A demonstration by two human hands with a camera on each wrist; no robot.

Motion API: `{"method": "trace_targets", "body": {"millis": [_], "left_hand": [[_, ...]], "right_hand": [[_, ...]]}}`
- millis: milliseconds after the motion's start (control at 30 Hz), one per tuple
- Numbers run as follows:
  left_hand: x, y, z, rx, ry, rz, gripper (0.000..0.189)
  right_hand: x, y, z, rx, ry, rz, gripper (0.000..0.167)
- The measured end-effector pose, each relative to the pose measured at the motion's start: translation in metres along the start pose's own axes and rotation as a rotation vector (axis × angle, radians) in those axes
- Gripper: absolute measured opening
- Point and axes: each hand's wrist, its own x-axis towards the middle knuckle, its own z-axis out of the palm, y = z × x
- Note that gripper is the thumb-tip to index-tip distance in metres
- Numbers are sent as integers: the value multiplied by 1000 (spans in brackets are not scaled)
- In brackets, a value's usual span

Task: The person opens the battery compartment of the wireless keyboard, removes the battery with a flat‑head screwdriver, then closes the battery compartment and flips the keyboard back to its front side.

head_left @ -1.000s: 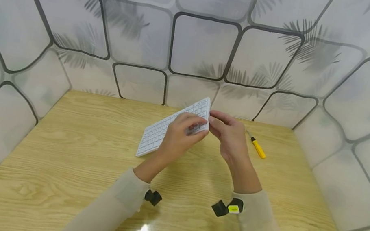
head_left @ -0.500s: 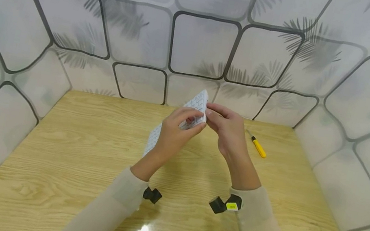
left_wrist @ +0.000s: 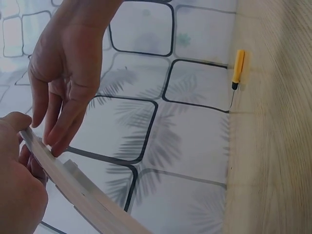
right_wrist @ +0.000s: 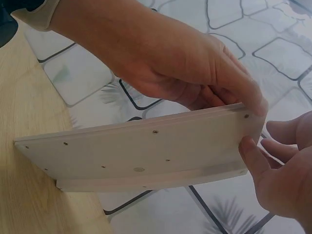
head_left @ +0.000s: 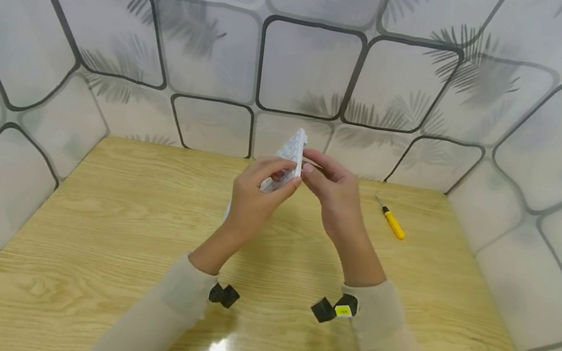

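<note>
My left hand [head_left: 251,198] grips a white keyboard [head_left: 293,147] near its right end, fingers over the keys and thumb at the near edge. The keyboard is raised and tilted steeply, its key side mostly hidden by that hand in the head view. In the right wrist view, its underside [right_wrist: 122,153] shows several small screws and a raised bar along one long edge; the far corner is low by the table. My right hand [head_left: 336,198] is at the keyboard's right end, its fingertips touching the underside near the corner, fingers loosely bent.
A screwdriver [head_left: 393,223] with a yellow handle lies on the wooden table [head_left: 105,245], right of my hands. Patterned walls [head_left: 310,71] stand behind the table and on both sides. Each sleeve carries a small black camera at the wrist.
The keyboard has turned more edge-on, its underside tipping toward the right hand, and its near end has shifted left. Both hands have moved slightly left with it. The screwdriver has stayed put.
</note>
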Motion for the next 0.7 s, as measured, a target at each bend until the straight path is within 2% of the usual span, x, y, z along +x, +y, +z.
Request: {"method": "trace_targets", "body": {"millis": [200,367,500,700], "left_hand": [[1,3,-8,16,15,-36,24],[1,4,-16,10,16,-57,24],[2,4,-21,-12,26,-57,24],[4,5,-28,-76,63,-65,23]], "right_hand": [[3,9,5,-11,-63,-50,40],[4,18,10,-43,-105,-56,43],[6,26,13,-92,-140,-57,49],[11,40,18,-126,-240,-80,56]]}}
